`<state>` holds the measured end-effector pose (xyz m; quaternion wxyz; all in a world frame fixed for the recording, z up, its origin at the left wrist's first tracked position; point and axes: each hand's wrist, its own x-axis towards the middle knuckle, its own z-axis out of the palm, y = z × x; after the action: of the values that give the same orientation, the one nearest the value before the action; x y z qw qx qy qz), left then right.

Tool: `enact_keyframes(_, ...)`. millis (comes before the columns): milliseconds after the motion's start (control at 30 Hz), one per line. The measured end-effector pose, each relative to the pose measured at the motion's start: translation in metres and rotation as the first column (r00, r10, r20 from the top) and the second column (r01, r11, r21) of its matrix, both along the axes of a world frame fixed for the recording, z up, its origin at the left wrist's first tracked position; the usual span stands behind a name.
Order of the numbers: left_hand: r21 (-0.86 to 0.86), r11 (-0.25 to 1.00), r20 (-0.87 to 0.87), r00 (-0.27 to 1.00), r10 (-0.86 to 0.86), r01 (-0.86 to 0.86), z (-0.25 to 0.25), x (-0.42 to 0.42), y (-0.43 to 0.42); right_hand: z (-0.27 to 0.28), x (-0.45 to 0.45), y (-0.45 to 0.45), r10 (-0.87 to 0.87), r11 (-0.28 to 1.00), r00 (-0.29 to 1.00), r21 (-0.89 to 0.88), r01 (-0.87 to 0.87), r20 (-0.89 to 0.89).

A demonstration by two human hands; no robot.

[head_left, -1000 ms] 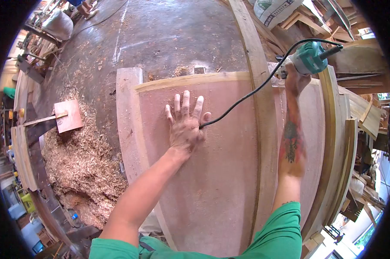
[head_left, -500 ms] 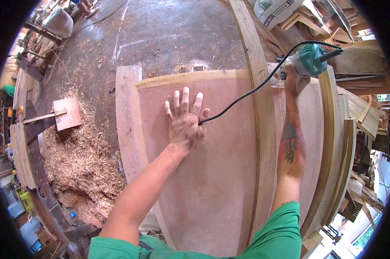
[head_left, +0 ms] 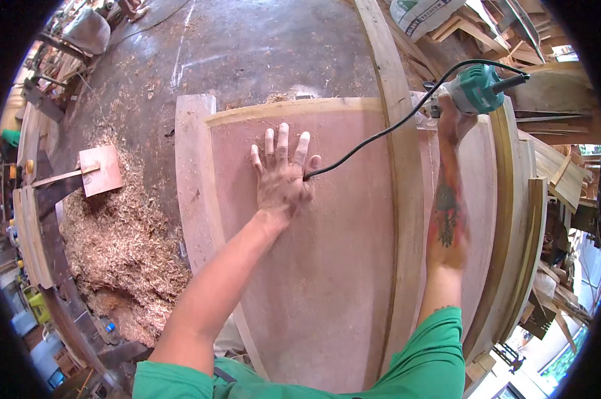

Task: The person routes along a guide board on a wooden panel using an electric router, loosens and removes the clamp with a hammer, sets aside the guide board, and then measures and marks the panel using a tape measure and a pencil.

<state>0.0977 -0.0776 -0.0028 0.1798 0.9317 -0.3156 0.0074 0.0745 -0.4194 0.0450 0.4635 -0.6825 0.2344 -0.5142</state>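
Power tool (head_left: 478, 89) in right hand (head_left: 456, 122), sack (head_left: 420, 16) beyond, contents unclear

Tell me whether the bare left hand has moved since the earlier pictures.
No, the left hand shows no clear shift against the long, pale wooden strip ahead of it.

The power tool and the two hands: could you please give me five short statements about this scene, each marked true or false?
1. The right hand holds the power tool. True.
2. The left hand is closed in a fist. False: it is spread open on the panel.
3. The black cord runs from tool to left hand. True.
4. The shavings lie right of the panel. False: left.
5. The right sleeve is green. True.
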Motion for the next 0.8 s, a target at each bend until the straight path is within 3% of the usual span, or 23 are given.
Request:
enact_keyframes(633,0.000,1.000,0.009,1.000,0.020,-0.020,0.000,0.000,0.000,-0.006,-0.011,-0.005,-0.061,0.998,0.995,-0.018,0.060,-0.075)
enact_keyframes(800,-0.008,1.000,0.036,0.999,0.028,-0.027,-0.004,0.000,0.000,-0.005,-0.015,0.000,-0.003,1.000,1.000,0.017,0.003,-0.021)
